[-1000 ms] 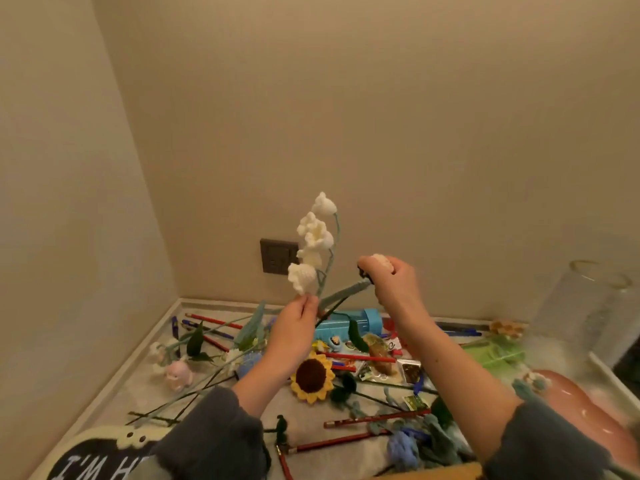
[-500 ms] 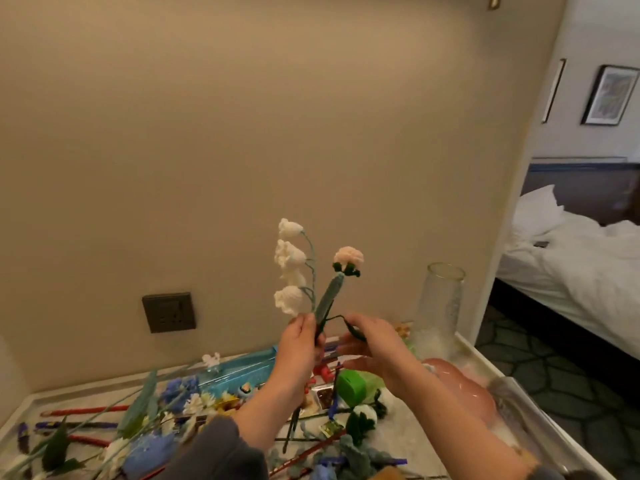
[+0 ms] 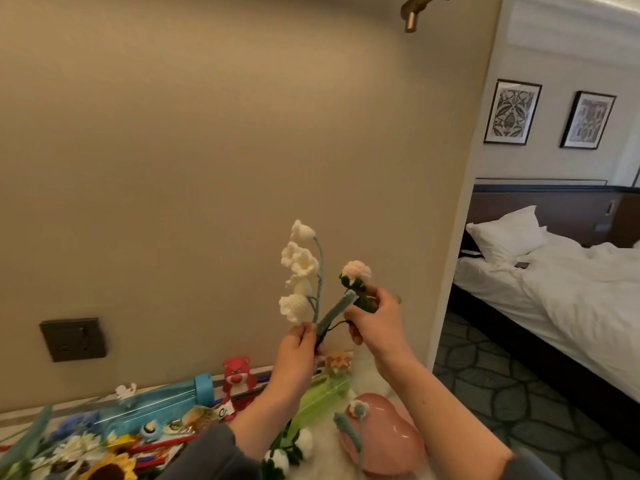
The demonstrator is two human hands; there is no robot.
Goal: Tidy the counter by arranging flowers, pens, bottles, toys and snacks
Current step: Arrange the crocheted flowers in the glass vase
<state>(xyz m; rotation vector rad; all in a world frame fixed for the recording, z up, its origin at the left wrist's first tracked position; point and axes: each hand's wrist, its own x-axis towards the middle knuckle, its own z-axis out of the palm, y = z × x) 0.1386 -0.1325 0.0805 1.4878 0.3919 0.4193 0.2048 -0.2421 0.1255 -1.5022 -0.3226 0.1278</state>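
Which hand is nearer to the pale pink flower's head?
Right. The right hand pinches the pale pink flower just under its head; the left hand grips the white flower lower down, leftward.

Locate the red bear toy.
Head view, lower centre: the red bear toy stands by the wall, just right of the blue bottle, left of the left hand.

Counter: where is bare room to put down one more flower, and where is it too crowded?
Little bare room shows: one pale patch between the pink dish and the white buds, at the front. In front of the blue bottle, the sunflower and pens crowd the left side.
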